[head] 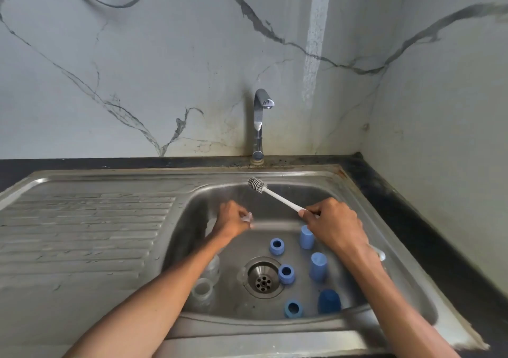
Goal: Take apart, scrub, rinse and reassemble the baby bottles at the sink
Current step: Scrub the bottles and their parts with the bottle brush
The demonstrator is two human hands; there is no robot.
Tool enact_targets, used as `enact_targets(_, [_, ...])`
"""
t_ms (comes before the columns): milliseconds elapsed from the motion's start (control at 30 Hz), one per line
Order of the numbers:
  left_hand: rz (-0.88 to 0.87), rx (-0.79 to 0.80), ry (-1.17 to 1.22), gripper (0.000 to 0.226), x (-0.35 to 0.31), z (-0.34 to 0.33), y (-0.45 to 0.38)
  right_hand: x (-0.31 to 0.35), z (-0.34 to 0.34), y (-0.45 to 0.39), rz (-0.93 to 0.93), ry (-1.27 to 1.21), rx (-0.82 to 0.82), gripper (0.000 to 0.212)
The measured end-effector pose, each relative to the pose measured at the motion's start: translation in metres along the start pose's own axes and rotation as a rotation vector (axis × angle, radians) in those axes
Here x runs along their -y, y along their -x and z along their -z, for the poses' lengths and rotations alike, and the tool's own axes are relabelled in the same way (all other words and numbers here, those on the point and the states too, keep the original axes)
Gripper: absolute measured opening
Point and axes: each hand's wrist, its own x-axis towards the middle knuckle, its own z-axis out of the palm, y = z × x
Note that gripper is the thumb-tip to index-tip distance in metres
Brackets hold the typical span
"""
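While both hands reach over the steel sink (395, 220), the right hand (334, 224) curls around the white handle of a bottle brush (275, 194), whose bristled grey-and-white head points up toward the far rim, just below the tap (259, 126). The left hand (233, 218) pinches a small clear teat (247, 217), blurred, over the far part of the basin.

Around the round perforated drain (263, 278) lie the bottle parts. Three blue screw rings (276, 246) (286, 273) (293, 308) sit with their holes up, one far of the drain, one touching its right edge, one near the front wall. Three blue caps (306, 237) (318, 266) (329, 301) stand to their right; the nearest one is a darker blue, and the farthest is partly hidden by the right hand. Two clear bottle bodies (203, 289) lie at the basin's left side, partly hidden under the left forearm.

A ribbed draining board (82, 234) stretches left of the basin. The sink is set into a dark table (412, 206) with rust stains at its far right corner. The walls are pale marble-patterned panels (137, 69) with grey veins, grimy around the chrome tap's base.
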Motion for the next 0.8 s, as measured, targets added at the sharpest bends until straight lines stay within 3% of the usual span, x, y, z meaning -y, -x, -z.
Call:
enact_targets(267, [-0.005, 0.248, -0.250, 0.025, 0.017, -0.028, -0.017, -0.001, 0.001, -0.003, 0.018, 0.008, 0.007, 0.027])
enact_targets(567, [-0.090, 0.382, -0.358, 0.026, 0.029, -0.053, -0.018, -0.003, -0.001, -0.003, 0.027, -0.013, 0.018, 0.027])
enact_targets(800, [-0.080, 0.389, -0.410, 0.033, 0.028, -0.059, -0.016, -0.004, -0.001, -0.004, 0.009, -0.004, 0.030, 0.027])
